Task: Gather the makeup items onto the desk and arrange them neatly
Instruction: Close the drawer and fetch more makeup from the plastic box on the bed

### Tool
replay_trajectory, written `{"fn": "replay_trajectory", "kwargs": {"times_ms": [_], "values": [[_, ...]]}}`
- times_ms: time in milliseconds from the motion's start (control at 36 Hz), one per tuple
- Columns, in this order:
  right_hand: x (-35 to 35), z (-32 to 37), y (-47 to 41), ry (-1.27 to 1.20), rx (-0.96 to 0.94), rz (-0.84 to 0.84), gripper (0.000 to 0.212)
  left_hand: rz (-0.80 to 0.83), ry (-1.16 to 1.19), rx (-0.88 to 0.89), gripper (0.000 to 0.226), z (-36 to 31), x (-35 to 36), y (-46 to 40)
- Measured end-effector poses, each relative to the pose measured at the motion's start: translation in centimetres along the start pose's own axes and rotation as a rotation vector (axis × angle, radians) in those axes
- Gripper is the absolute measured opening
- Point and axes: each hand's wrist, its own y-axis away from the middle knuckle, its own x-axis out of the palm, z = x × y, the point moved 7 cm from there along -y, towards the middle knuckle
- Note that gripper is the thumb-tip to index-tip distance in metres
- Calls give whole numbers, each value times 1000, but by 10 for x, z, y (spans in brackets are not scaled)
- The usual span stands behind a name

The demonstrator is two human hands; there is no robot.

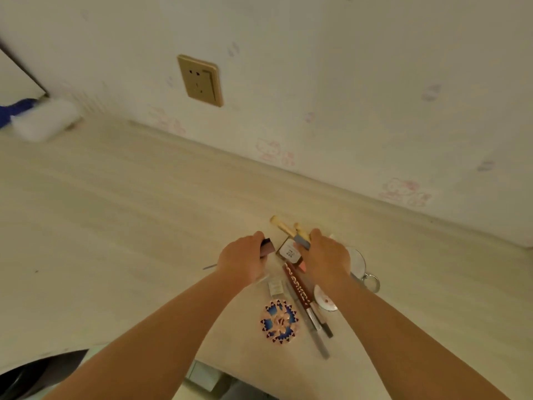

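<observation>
On the pale desk (115,226) the makeup lies in a loose pile at the near right. The left hand (240,259) curls its fingers round a dark maroon case (267,247). The right hand (326,256) grips what looks like a grey-ended brush (301,241). Between the forearms lie a red pencil (297,287) and a patterned compact (279,321); a round mirror (357,262) sits just right.
</observation>
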Motion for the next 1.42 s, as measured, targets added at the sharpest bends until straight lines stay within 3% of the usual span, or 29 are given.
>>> {"fn": "replay_trajectory", "kwargs": {"times_ms": [250,417,639,917,1139,1250,1417], "values": [[12,32,-73,168,-221,11,30,34,-138,108,27,14,26,-45],[29,39,-100,243,-264,32,31,26,-121,148,37,18,37,-57],[36,41,-106,243,-326,14,48,-23,-145,203,47,14,40,-58],[34,34,-92,138,-372,-85,48,-16,-115,188,58,12,44,-61],[52,18,-80,112,-302,93,87,-39,-76,146,48,5,43,-56],[57,17,-76,86,-268,140,66,-36,-29,157,40,1,44,-51],[51,18,-70,54,-277,126,58,-32,6,153,38,-2,44,-47]]}}
